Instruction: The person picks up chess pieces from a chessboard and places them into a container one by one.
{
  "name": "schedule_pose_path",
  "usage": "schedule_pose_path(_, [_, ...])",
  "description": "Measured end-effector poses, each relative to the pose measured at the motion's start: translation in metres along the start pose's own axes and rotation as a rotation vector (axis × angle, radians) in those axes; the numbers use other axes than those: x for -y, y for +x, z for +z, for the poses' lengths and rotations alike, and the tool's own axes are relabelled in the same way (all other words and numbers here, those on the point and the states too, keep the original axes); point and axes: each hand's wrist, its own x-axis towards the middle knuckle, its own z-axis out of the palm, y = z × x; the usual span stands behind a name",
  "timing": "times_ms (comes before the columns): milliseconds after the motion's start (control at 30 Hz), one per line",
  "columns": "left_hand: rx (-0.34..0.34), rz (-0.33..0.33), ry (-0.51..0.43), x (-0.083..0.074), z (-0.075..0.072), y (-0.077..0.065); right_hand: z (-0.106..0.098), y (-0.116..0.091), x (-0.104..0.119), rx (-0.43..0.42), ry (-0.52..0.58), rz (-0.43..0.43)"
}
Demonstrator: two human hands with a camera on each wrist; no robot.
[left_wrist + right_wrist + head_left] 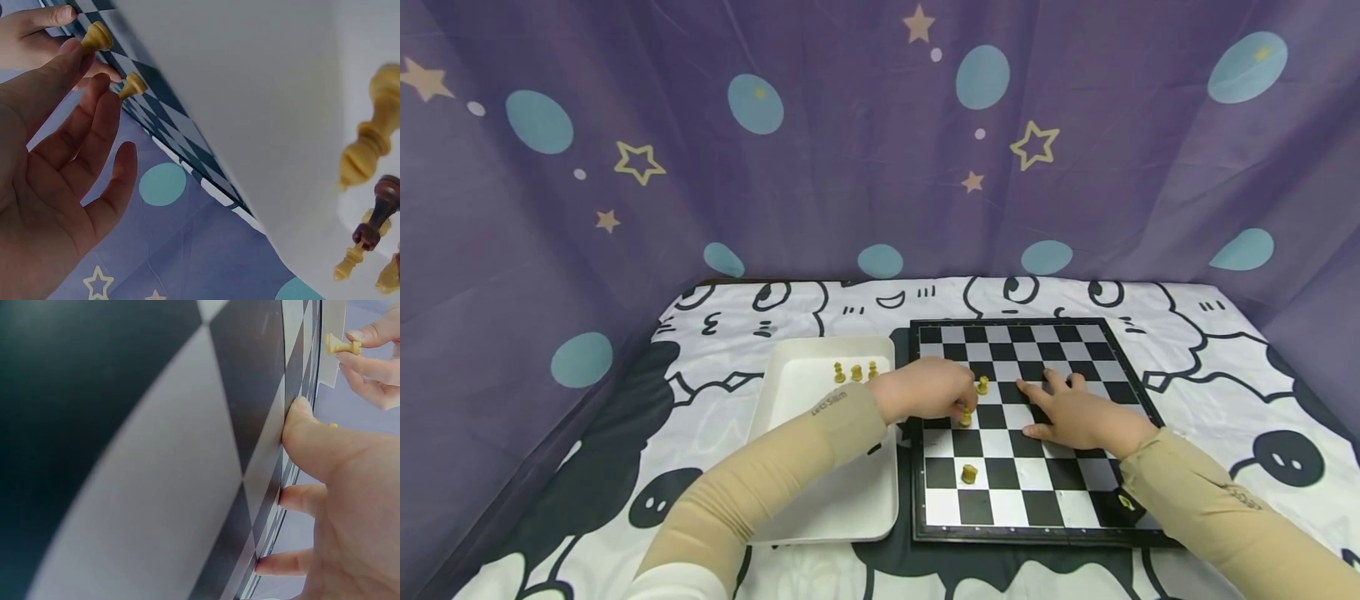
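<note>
Carefully, as I judge it, the left hand [936, 392], pinching a piece [966, 417] by its head near the board's [1037, 471] left edge, should set the base flat and centred within one square before letting go; whether it touches the surface I cannot tell. Its knuckles need to clear the second piece [982, 385] just beyond, while the right hand [1078, 414], fingers spread on the board and gripping nothing, should press lightly.

The head camera looks forward and down, facing the curtain [850, 183], with the tray [827, 512] and chessboard [977, 506] farther off. The left wrist camera, tilted, looks along the left hand [69, 144] from close by; the right wrist camera skims the board, very near. Both wrist views share the held chess piece [342, 345] and the right hand [350, 494].
</note>
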Motion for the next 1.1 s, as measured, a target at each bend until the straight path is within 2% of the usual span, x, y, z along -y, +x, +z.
schedule_pose_path(333, [-0.043, 0.006, -0.008, 0.001, -0.007, -0.006, -0.003, 0.0, 0.0, 0.004, -0.006, -0.005])
schedule_pose_path(1100, [-0.104, -0.014, -0.041, 0.003, -0.002, -0.022, -0.002, -0.002, 0.003, 0.002, 0.002, -0.004])
